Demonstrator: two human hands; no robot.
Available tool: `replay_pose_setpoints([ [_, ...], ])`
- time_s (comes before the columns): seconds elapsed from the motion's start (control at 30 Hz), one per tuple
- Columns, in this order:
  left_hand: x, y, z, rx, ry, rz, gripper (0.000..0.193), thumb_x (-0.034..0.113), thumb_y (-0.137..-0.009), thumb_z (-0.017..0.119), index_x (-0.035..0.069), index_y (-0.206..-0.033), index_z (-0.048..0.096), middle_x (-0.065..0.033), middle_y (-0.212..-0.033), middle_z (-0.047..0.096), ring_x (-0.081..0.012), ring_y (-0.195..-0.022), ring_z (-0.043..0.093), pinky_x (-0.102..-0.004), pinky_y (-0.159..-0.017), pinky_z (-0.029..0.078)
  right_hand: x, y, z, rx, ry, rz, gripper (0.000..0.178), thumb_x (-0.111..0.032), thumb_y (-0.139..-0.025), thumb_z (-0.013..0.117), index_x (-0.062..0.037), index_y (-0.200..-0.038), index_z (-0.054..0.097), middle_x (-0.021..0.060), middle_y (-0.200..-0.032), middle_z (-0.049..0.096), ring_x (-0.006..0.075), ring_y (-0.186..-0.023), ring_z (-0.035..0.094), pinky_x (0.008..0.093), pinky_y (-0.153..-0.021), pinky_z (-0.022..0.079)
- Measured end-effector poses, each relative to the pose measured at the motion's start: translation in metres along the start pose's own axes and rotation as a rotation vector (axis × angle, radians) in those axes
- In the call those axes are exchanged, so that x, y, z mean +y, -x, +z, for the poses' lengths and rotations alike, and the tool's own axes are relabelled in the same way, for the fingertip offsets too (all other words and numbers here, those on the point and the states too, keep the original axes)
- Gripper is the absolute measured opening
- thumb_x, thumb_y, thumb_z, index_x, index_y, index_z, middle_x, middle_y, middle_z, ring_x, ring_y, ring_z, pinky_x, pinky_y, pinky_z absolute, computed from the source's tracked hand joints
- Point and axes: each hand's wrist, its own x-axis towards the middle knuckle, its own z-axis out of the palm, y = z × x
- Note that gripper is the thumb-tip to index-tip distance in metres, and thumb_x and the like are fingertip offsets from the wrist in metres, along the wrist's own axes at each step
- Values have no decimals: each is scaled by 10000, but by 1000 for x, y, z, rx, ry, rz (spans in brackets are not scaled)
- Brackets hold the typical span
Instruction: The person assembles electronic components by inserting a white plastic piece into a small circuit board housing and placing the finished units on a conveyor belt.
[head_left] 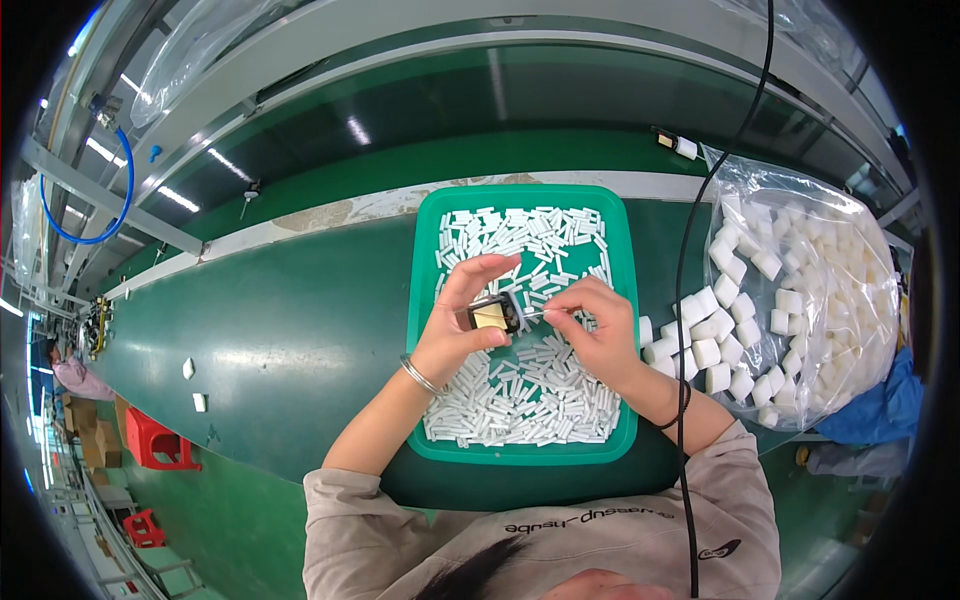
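Observation:
Above the green tray [629, 300], my left hand [452, 315] grips a small black device with a yellowish panel [489, 317] between thumb and fingers. My right hand [603, 326] is closed in a pinch on a thin whitish piece [533, 314] at the device's right end. Whether that piece touches the device or goes into it, I cannot tell. Many short white sticks [520, 405] lie loose in the tray, beneath and around both hands.
On the right, a clear plastic bag [850, 290] spills white cylindrical pieces [711, 330] onto the green table [290, 330]. A black cable [690, 250] hangs down past my right forearm. Two small white bits [199, 402] lie at left; red stools [158, 440] stand on the floor.

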Motion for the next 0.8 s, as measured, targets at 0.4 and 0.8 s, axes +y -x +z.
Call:
replay_pose_setpoints([
  [0.4,-2,5,6,118,-303,37,630,-123,-593,667,58,-1136,404,-92,-1007,574,-135,-918,552,-257,-732,503,-2,1,0,25,58,-91,94,-31,-650,677,-42,-720,616,58,-649,576,200,-608,534,292,-561,414],
  [0.8,-4,1,12,109,-179,-10,592,-86,-629,668,46,-1140,401,-195,-1052,564,-155,-883,573,-246,-730,476,-4,4,-7,-75,672,-610,162,-170,-670,654,-80,-788,589,-4,-675,520,151,-637,520,258,-499,421],
])
